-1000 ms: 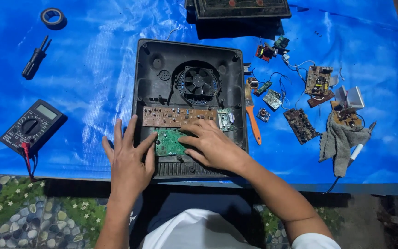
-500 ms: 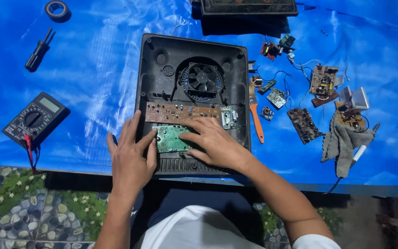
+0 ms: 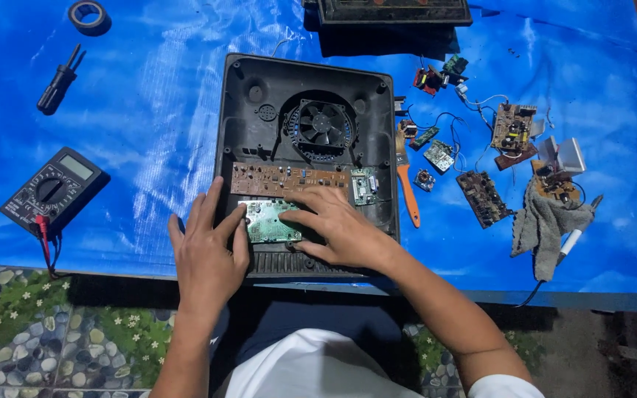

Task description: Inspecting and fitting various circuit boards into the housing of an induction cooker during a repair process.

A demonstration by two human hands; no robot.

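Hands rest flat on the opened black appliance housing (image 3: 305, 158), and the work seems to be at the stage of seating a small green circuit board (image 3: 270, 221) into the lower part of the housing. The left hand (image 3: 208, 254) lies with spread fingers at the left edge of this board, touching it, not closed around anything. The right hand (image 3: 333, 228) presses from the right side with open fingers, partly covering the board. The green board sits between both hands, just below a long brown circuit board (image 3: 289, 179) and the round fan (image 3: 322, 125). The next move probably needs gentle, even pressure so that the board settles straight. An orange-handled tool (image 3: 407, 188) lies just beside the housing.
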